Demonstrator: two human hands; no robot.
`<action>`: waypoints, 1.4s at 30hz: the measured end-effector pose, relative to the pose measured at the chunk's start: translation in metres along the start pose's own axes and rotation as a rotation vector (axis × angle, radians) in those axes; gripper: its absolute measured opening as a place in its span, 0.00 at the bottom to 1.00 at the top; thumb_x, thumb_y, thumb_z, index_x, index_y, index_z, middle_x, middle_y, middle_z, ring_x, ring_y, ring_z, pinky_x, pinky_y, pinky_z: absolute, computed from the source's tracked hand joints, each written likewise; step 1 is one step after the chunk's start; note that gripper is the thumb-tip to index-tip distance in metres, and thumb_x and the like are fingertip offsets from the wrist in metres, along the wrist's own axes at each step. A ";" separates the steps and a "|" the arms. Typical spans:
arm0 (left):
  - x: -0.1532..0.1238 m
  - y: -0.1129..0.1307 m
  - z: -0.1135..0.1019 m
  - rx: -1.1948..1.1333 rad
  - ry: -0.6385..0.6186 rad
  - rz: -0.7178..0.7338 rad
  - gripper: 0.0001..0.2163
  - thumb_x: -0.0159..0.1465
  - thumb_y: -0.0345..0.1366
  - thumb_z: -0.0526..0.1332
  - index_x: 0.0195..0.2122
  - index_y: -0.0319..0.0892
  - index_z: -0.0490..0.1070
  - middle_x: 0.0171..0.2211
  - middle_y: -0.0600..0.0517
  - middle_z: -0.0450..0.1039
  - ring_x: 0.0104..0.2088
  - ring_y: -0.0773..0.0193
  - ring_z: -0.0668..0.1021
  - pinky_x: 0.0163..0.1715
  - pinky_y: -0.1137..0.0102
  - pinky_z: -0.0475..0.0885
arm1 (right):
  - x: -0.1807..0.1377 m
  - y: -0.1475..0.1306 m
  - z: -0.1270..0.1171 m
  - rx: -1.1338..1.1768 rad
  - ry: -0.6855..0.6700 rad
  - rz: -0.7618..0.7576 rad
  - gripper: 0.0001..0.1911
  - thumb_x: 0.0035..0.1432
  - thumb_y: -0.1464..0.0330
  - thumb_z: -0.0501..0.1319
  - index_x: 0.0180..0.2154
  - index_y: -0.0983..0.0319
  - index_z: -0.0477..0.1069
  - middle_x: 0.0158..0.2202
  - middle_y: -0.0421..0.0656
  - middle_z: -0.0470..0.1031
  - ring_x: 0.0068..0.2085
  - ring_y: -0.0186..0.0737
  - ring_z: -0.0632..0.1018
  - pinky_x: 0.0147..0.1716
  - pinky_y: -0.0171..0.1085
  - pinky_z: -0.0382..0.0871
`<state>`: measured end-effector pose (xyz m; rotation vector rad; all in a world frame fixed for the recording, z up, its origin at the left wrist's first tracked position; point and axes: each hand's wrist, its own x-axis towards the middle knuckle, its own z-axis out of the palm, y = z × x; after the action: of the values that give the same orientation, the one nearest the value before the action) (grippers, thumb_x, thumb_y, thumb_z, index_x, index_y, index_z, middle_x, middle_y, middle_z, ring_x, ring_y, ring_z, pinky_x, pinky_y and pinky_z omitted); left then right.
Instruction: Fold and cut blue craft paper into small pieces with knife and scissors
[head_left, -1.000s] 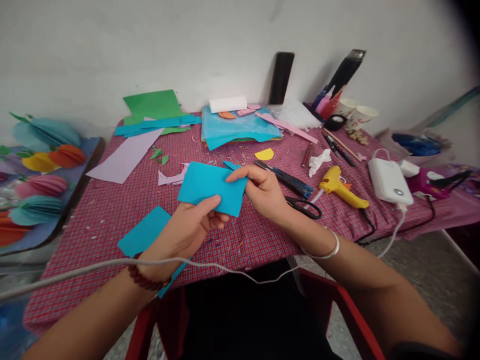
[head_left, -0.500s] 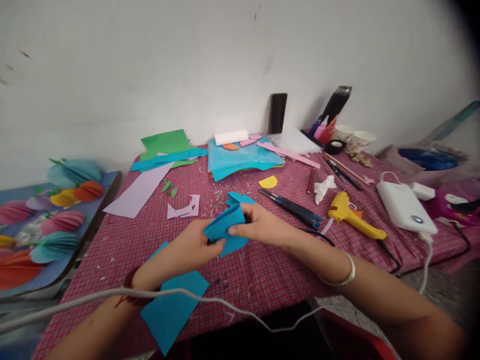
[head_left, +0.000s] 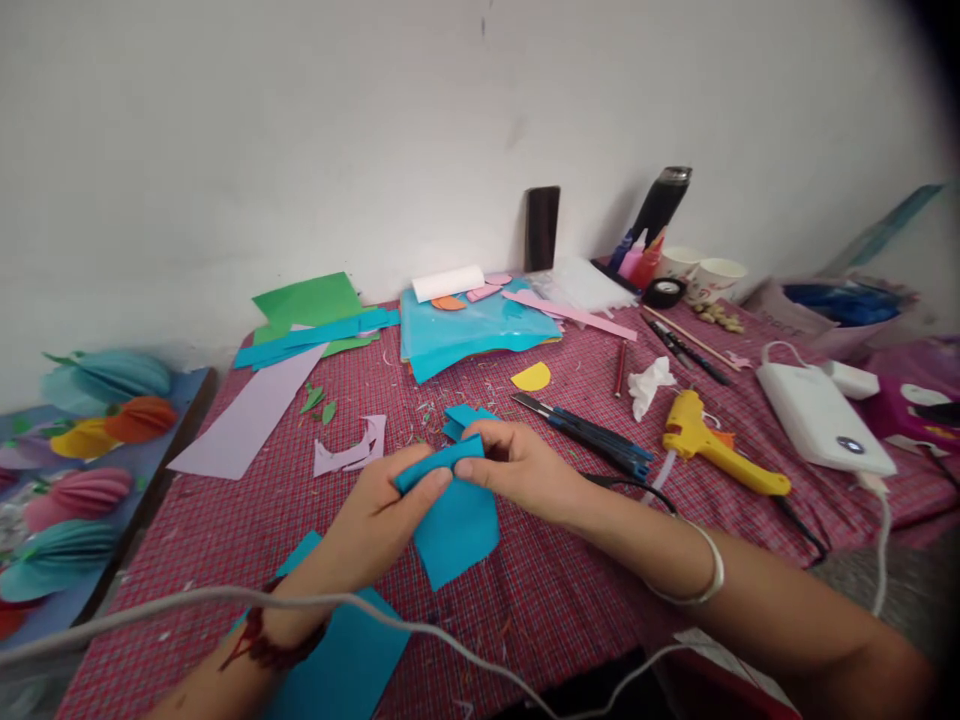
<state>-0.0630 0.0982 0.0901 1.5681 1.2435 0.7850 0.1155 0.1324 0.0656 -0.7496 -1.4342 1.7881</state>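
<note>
Between my two hands is a sheet of blue paper (head_left: 459, 530), its upper edge folded over. My left hand (head_left: 394, 510) pinches the left end of the fold, thumb on top. My right hand (head_left: 517, 470) grips the other end, its thumb pressing on the crease; the fingers behind the paper are partly hidden. Just behind the held sheet lie small blue paper pieces (head_left: 459, 420). Another blue sheet (head_left: 352, 650) rests on the table under my left forearm.
A box cutter (head_left: 585, 432) and a yellow glue gun (head_left: 720, 450) lie to the right, near a white power bank (head_left: 825, 415). Blue sheets (head_left: 480, 335) are stacked at the back. A white cable (head_left: 360, 600) crosses in front. Paper fruits (head_left: 90, 490) sit on a board at left.
The blue paper has been turned so its folded edge lies nearly level and its loose part hangs toward me. Both thumbs now press on the fold. The view has shifted slightly.
</note>
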 end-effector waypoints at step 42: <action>0.000 -0.026 0.022 -0.291 0.044 -0.182 0.14 0.52 0.45 0.67 0.32 0.40 0.76 0.28 0.49 0.77 0.28 0.61 0.77 0.32 0.66 0.75 | -0.002 0.016 0.001 0.134 0.096 0.076 0.19 0.44 0.57 0.70 0.32 0.64 0.71 0.31 0.40 0.74 0.31 0.32 0.72 0.31 0.35 0.69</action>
<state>-0.0521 0.0925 0.0583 1.1927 1.2228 0.8437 0.1130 0.1282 0.0497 -0.8183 -1.2257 1.8595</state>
